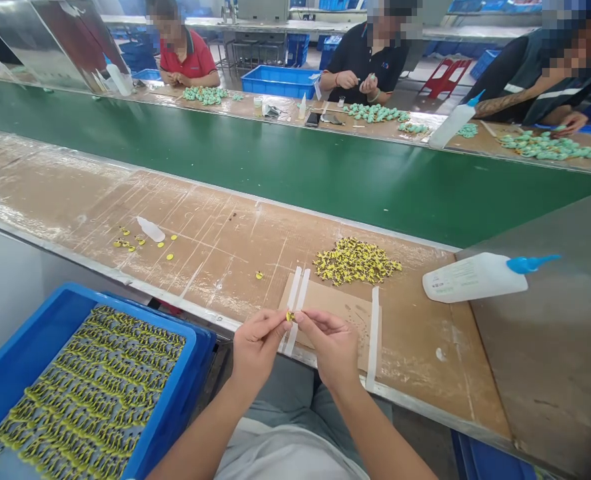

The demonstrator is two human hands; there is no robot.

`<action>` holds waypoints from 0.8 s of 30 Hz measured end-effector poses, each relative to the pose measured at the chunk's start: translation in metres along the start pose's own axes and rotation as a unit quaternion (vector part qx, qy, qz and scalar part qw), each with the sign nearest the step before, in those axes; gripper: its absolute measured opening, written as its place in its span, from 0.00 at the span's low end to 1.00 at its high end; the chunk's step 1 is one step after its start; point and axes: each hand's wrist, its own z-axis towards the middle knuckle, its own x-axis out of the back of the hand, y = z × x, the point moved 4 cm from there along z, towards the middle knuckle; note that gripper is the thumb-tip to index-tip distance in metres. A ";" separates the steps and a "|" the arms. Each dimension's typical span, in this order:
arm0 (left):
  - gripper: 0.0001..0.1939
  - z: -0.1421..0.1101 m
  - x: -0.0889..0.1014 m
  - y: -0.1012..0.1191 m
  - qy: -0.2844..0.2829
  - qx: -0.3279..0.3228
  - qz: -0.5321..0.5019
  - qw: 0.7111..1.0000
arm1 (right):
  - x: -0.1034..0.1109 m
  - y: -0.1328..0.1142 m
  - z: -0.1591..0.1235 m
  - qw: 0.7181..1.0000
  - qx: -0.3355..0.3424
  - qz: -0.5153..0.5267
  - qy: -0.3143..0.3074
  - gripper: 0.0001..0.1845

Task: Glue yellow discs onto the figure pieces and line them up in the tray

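Observation:
My left hand [258,343] and my right hand [331,341] meet fingertip to fingertip above the near edge of the wooden bench [215,247]. Both pinch one small yellow piece [290,316] between them. Just beyond the hands lies a cardboard pad [340,308] with white strips [298,288] along its sides. A heap of small yellow and black pieces [356,261] lies behind the pad. A blue crate [185,393] at my lower left holds several rows of the same yellow pieces.
A white squeeze bottle with a blue nozzle [480,275] lies on its side at right. A smaller bottle [150,229] and scattered yellow bits [125,241] lie at left. Beyond runs a green conveyor belt [325,173]; three people work at the far bench on green parts [375,112].

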 end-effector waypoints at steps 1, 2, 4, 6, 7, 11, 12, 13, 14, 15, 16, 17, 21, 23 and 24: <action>0.11 0.000 0.001 0.000 0.003 -0.003 0.002 1.000 | -0.001 0.001 0.000 1.000 -0.006 0.000 -0.003 0.13; 0.11 0.000 0.002 0.000 0.006 -0.006 0.002 1.000 | -0.001 0.002 0.000 1.000 -0.011 0.000 -0.006 0.13; 0.11 0.001 0.004 -0.002 0.006 -0.005 0.003 1.000 | -0.002 0.003 0.000 1.000 -0.017 -0.003 -0.013 0.13; 0.11 0.002 0.006 -0.007 0.005 0.013 0.002 1.000 | -0.004 0.005 0.001 0.999 -0.017 -0.007 -0.027 0.13; 0.11 0.003 0.008 -0.010 0.007 0.030 -0.001 1.000 | -0.005 0.006 0.002 0.999 -0.015 -0.008 -0.033 0.13; 0.11 0.006 0.014 -0.024 0.014 0.081 -0.035 0.996 | -0.012 0.014 0.005 0.999 -0.022 0.003 -0.041 0.14; 0.11 0.007 0.016 -0.026 0.016 0.082 -0.042 0.996 | -0.013 0.017 0.006 0.999 -0.030 0.008 -0.038 0.14; 0.11 0.007 0.017 -0.027 0.016 0.078 -0.045 0.996 | -0.014 0.021 0.007 0.999 -0.038 0.012 -0.035 0.15; 0.11 0.007 0.019 -0.027 0.017 0.071 -0.043 0.996 | -0.015 0.024 0.008 0.998 -0.045 0.014 -0.033 0.15; 0.11 0.007 0.020 -0.027 0.017 0.062 -0.037 0.997 | -0.016 0.026 0.009 0.998 -0.050 0.015 -0.032 0.15; 0.11 0.007 0.022 -0.026 0.016 0.052 -0.030 0.998 | -0.017 0.028 0.009 0.998 -0.055 0.015 -0.034 0.15; 0.11 0.007 0.023 -0.026 0.014 0.042 -0.021 0.999 | -0.018 0.030 0.010 0.997 -0.059 0.013 -0.038 0.15; 0.11 0.008 0.025 -0.025 0.009 0.037 -0.008 0.999 | -0.022 0.033 0.013 0.997 -0.059 -0.005 -0.045 0.16; 0.11 0.011 0.027 -0.029 0.021 0.067 -0.034 0.997 | -0.025 0.034 0.017 0.997 -0.050 -0.017 -0.048 0.17; 0.11 0.013 0.029 -0.032 0.034 0.095 -0.066 0.993 | -0.026 0.035 0.020 0.998 -0.043 -0.023 -0.051 0.18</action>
